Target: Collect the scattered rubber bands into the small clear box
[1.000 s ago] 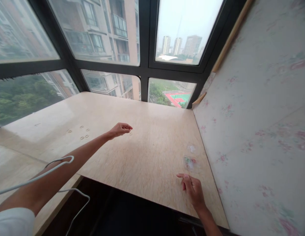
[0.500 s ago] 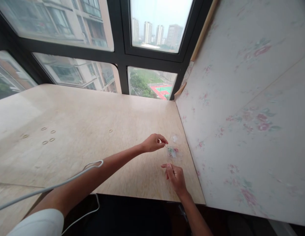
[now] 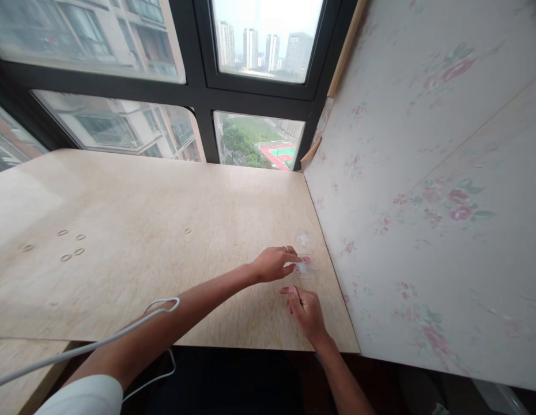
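At the right part of the table, my left hand reaches over the left side of a small clear compartment box, its fingers bent and a ring-like band showing on one finger. Whether its fingertips hold anything is too small to tell. Red bands lie in an upper compartment of the box; other contents are partly hidden by my fingers. My right hand is just below the box, fingers curled, with a small pinkish thing at the thumb that I cannot make out.
Several thin rings lie on the table at the left, and a single ring nearer the middle. A clear piece lies above the box. A white cable crosses my left forearm. The flowered wall borders the table's right side.
My left hand has moved down over the box's left side, covering the green bands seen before. My right hand has hardly moved. The view has shifted slightly.
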`<move>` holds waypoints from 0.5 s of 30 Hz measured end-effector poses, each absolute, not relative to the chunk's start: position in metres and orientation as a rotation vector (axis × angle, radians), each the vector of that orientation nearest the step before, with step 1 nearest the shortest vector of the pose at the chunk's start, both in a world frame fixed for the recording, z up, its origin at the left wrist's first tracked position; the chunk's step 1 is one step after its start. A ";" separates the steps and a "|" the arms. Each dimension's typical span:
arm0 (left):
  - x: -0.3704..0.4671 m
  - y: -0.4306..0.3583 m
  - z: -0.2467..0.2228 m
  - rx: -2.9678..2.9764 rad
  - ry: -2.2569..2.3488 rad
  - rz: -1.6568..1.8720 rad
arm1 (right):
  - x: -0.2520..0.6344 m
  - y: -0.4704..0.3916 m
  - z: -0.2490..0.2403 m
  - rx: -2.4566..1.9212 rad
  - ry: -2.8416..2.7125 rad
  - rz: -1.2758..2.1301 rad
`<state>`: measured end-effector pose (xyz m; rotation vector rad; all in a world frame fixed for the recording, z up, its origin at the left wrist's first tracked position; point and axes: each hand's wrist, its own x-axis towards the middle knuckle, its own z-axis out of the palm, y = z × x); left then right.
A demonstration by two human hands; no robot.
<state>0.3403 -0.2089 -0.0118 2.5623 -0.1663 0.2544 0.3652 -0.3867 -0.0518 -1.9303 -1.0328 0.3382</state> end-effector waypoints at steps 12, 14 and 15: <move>0.291 -0.190 -0.028 2.298 0.042 0.449 | 0.363 -0.389 -0.052 -1.880 -0.941 0.373; 0.273 -0.190 -0.032 2.298 0.084 0.441 | 0.363 -0.389 -0.052 -1.877 -0.929 0.378; 0.263 -0.189 -0.033 2.305 0.102 0.425 | 0.363 -0.390 -0.052 -1.880 -0.932 0.376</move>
